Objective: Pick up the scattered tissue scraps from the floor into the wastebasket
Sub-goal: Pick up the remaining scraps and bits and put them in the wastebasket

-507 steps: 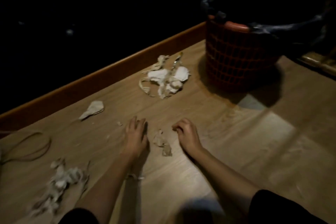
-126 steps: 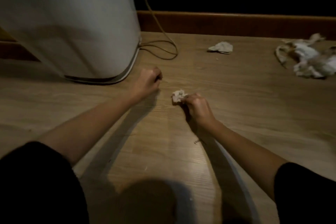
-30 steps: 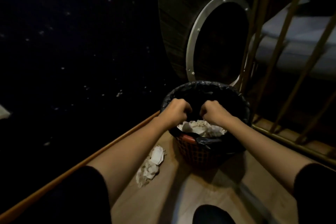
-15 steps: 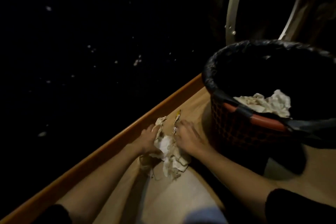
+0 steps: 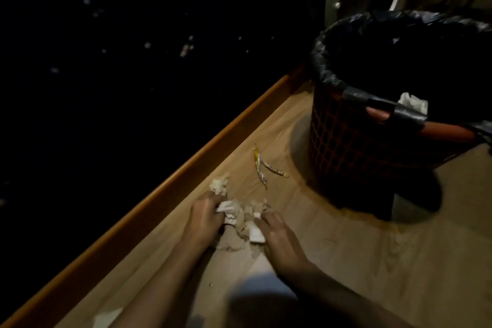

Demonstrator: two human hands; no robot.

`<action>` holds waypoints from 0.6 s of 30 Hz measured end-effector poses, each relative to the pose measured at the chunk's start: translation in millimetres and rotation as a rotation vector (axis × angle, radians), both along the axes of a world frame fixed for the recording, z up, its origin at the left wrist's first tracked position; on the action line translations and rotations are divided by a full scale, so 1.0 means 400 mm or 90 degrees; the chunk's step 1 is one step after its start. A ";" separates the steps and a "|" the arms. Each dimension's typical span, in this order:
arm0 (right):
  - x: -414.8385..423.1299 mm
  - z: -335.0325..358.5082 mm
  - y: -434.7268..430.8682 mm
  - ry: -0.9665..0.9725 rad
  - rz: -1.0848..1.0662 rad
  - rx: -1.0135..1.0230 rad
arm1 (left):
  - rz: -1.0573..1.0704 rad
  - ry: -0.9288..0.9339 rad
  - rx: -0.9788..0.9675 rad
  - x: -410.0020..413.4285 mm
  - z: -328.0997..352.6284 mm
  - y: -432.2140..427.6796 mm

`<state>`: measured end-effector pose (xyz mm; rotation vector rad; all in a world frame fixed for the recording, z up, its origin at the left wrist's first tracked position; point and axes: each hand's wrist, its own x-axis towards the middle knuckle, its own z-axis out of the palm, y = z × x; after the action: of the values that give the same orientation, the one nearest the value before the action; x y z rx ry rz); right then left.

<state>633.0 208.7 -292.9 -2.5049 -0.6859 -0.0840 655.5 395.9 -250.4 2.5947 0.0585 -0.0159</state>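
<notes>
Wood-grain laminate floor (image 5: 346, 261), pale tan, smooth, bordered on the left by a glossy orange-brown wooden skirting strip (image 5: 165, 189) running diagonally. Item: heap of crumpled white tissue scraps (image 5: 241, 217), soft, creased and ragged at the edges, lying on the floor beside the skirting; one loose puff of tissue (image 5: 219, 184) sits just beyond it. Left hand (image 5: 203, 214), fingers curled, closed on the heap's left side. Right hand (image 5: 275, 235), fingers bent and partly spread, pressing the heap's right side against the floor; both hands touch the tissue, bunching it between them. Item: two thin yellow-and-silver wrapper strips (image 5: 262, 166), narrow and twisted, on the floor between heap and basket. Item: round orange plastic lattice wastebasket (image 5: 338, 146), lined with a crinkled black plastic bag (image 5: 323, 61) folded over its rim, standing near, to the right; white crumpled tissue (image 5: 412, 104) visible inside.
</notes>
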 end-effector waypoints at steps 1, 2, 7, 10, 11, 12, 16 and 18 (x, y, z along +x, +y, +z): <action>0.012 0.012 0.006 0.032 0.001 0.012 | 0.008 -0.004 -0.005 -0.019 0.012 0.024; 0.028 0.027 0.011 0.073 -0.004 0.033 | 0.015 -0.009 -0.007 -0.041 0.027 0.049; 0.101 0.108 0.051 0.116 -0.088 0.092 | 0.146 -0.055 -0.006 -0.201 0.093 0.177; 0.128 0.144 0.088 0.084 -0.101 0.091 | 0.209 -0.044 0.048 -0.307 0.094 0.263; 0.128 0.154 0.101 0.078 -0.100 0.106 | 0.222 -0.028 0.067 -0.341 0.089 0.285; 0.123 0.161 0.113 0.074 -0.096 0.121 | 0.228 -0.002 0.088 -0.374 0.080 0.299; 0.030 0.146 0.185 0.088 -0.070 0.126 | 0.281 0.179 0.190 -0.485 0.002 0.312; -0.031 0.110 0.220 0.098 -0.076 0.021 | 0.328 0.229 0.173 -0.514 -0.043 0.308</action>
<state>620.7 296.8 -249.0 -2.4879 -0.4694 0.0544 450.0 518.9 -267.5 2.7305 0.9107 -0.3043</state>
